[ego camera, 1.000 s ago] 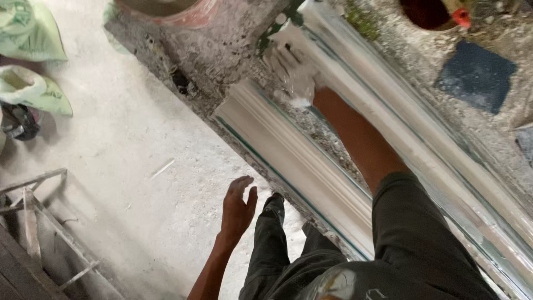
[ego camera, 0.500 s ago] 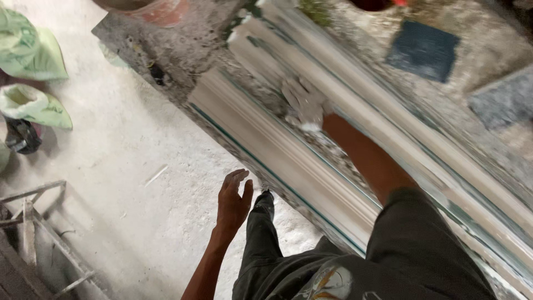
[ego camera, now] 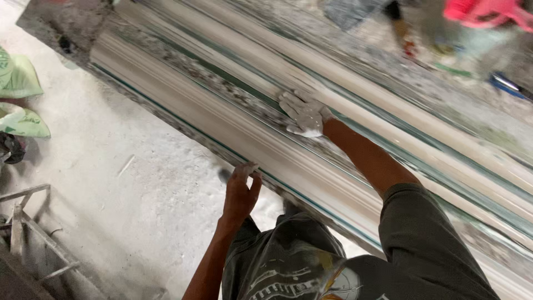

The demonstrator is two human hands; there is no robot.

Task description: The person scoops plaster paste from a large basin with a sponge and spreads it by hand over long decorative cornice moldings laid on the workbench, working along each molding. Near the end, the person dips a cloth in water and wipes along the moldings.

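View from above, looking down at a dusty workshop floor and a long workbench that runs diagonally from upper left to lower right. At the far left edge lie two green sacks (ego camera: 19,119), one above the other, with a dark object just below them that is too small to make out. In the lower left corner sits a grey metal frame (ego camera: 25,222) coated in dust. The concrete floor (ego camera: 139,183) between frame and bench is pale and powdery, with a small white sliver lying on it.

Near the middle, the left hand (ego camera: 241,191) hangs over the floor just beside the bench's near edge, fingers loosely together and slightly curled, holding nothing; whether its fingertips touch the edge cannot be told. Below it are the person's dark trousers and a grey printed shirt.

The moulding (ego camera: 233,119), a long white plaster strip with ridged profiles and thin green lines along it, lies lengthwise on the bench, parallel to further strips behind it. The right hand (ego camera: 304,114), white with plaster, is pressed flat on the moulding, fingers spread and pointing up and left, the bare forearm reaching back to a dark sleeve at lower right.

At the top right, blurred, are a pink object (ego camera: 483,11) and a dark slab
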